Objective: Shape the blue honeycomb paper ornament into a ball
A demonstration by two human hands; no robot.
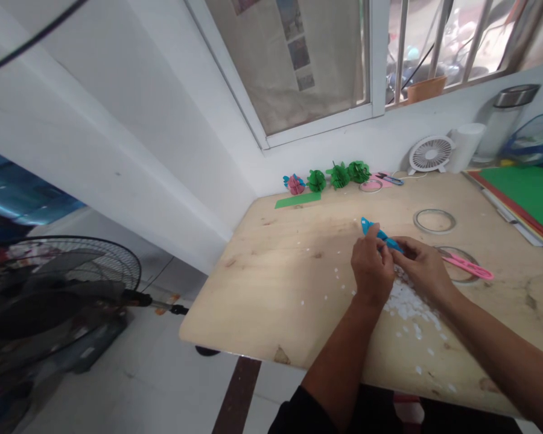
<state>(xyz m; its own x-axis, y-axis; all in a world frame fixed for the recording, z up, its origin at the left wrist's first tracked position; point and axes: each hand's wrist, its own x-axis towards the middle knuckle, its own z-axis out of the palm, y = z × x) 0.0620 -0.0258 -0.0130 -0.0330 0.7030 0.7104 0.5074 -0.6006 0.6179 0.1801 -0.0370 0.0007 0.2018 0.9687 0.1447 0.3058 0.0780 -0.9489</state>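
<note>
A bright blue piece of folded paper (393, 243) is held between both hands, just above the table. My left hand (371, 265) pinches its left part, and one end sticks out past the fingers. My right hand (419, 265) grips the right end, with its fingertips close to the left ones. Under and beside the hands lies a pile of small white paper bits (409, 301), some scattered to the left and toward the front edge. Pink-handled scissors or snips (473, 266) rest right of my right hand, on a ring of tape or wire.
Several green paper balls (339, 175) and a pink-and-blue one (295, 184) line the wall behind a green strip (298, 200). A small white fan (431, 154), a metal ring (434, 221) and green paper sheets (525, 187) are at right. A large black fan (63, 289) stands left.
</note>
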